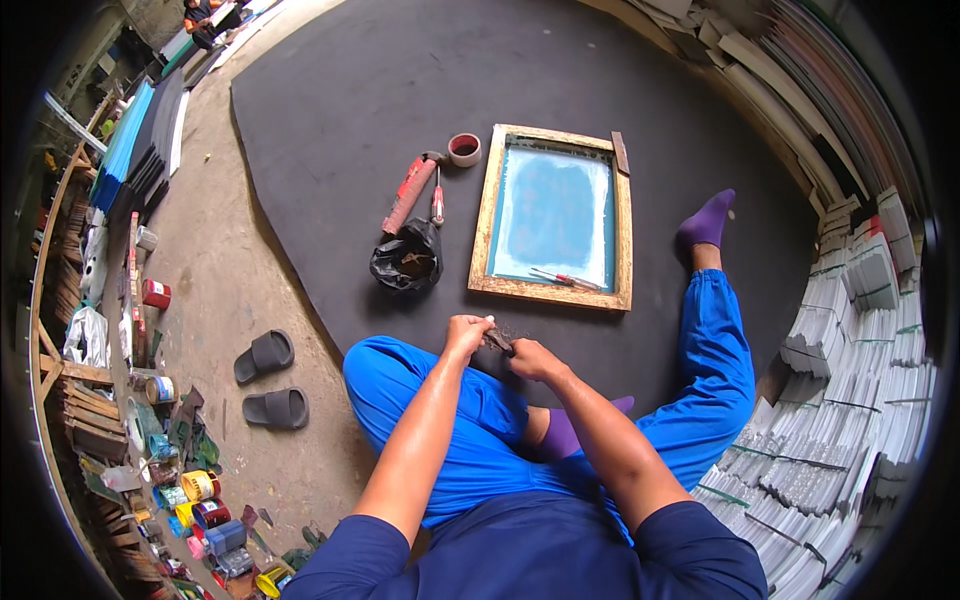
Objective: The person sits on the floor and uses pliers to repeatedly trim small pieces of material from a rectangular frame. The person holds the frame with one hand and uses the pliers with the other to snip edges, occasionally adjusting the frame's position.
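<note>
My left hand (468, 334) is closed in a pinch at the far end of a small dark tool (497, 341), perhaps pliers; what its fingers hold there is too small to make out. My right hand (534, 361) is wrapped round the tool's near end, in front of my crossed leg. Just beyond my hands lies a wooden screen frame (481, 232) with blue and white mesh (550, 205). A thin red-handled tool (568, 278) rests across its near edge. Left of the frame sits an open black plastic bag (408, 262) with brownish stuff inside.
Beyond the bag lie a thick red stick-shaped thing (405, 200), a screwdriver (438, 204) and a tape roll (464, 150) on the dark mat (350, 110). Black sandals (277, 408) and paint cans (201, 486) are at left. Bundled paper stacks (800, 480) line the right.
</note>
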### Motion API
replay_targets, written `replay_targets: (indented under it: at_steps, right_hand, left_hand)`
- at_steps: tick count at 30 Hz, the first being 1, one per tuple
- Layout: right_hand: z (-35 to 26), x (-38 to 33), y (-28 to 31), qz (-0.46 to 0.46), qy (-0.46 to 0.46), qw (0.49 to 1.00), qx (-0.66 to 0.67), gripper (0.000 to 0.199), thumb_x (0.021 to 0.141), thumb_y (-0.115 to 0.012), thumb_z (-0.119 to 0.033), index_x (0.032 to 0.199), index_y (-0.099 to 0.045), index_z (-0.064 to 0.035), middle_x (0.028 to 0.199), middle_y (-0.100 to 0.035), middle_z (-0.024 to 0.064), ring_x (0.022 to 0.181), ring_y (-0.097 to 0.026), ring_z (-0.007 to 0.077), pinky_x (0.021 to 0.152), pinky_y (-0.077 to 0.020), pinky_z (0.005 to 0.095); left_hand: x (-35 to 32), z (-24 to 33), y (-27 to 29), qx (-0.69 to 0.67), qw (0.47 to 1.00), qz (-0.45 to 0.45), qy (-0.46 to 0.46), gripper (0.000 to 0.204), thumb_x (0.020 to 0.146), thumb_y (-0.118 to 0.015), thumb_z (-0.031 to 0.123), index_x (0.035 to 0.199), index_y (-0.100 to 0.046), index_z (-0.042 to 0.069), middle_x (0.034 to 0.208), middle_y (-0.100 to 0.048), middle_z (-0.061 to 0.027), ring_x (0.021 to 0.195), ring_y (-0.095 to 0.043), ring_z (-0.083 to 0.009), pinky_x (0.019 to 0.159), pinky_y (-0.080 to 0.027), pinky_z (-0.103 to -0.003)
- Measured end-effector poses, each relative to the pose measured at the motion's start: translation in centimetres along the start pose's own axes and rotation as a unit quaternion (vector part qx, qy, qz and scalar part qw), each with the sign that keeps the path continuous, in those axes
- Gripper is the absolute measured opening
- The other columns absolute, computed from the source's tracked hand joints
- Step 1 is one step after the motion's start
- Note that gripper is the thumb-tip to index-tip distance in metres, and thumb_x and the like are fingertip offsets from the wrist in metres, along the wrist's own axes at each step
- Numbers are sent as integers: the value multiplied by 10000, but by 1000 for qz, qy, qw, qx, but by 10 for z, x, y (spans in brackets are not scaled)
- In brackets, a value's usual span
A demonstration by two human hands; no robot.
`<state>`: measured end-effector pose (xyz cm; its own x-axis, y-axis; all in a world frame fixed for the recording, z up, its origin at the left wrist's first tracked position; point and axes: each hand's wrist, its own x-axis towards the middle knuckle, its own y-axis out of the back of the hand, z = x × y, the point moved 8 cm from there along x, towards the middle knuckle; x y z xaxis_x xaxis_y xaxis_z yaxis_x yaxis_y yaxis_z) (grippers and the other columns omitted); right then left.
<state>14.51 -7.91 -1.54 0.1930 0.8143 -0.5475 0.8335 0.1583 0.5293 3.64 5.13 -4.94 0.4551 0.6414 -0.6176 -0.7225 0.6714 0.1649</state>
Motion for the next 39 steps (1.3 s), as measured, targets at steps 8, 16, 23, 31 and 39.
replay_targets:
  at_steps: [8, 16, 23, 31, 39]
  right_hand:
    - [42, -11, 34, 50, -138, 939, 311, 161, 882, -650, -147, 869, -615, 9, 710, -646, 120, 590, -665, 223, 501, -508, 381]
    - [31, 0, 48, 27, -172, 904, 391, 240, 905, -649, -163, 917, -601, 72, 818, -647, 177, 638, -688, 287, 543, -548, 418]
    - [26, 8, 47, 25, -200, 906, 372, 266, 906, -646, -172, 900, -600, 90, 792, -636, 181, 623, -684, 305, 520, -542, 430]
    - [17, 10, 57, 97, -254, 933, 237, 214, 842, -579, -107, 762, -631, 84, 663, -649, 187, 562, -680, 299, 471, -519, 425]
    - [34, 12, 36, 117, -174, 915, 345, 201, 853, -583, -109, 965, -665, 36, 668, -632, 125, 501, -609, 228, 460, -496, 376]
  left_hand:
    - [-45, 51, -11, 345, 934, 74, -63, 346, 758, -827, 452, 892, -809, 133, 887, -761, -138, 821, -737, -302, 783, -573, -427]
    - [-48, 63, -10, 380, 904, 121, -156, 358, 781, -795, 468, 943, -774, 149, 1050, -701, -53, 988, -693, -301, 836, -550, -442]
    - [-45, 65, -16, 363, 913, 108, -155, 365, 810, -772, 465, 931, -784, 120, 979, -719, -75, 964, -696, -279, 837, -544, -421]
    - [-42, 67, -19, 340, 918, 110, -173, 335, 810, -760, 448, 873, -788, 121, 941, -721, -84, 928, -701, -295, 818, -540, -437]
    - [-37, 63, -16, 277, 940, 105, -170, 303, 819, -758, 400, 887, -788, 106, 883, -741, -107, 854, -713, -291, 775, -546, -406]
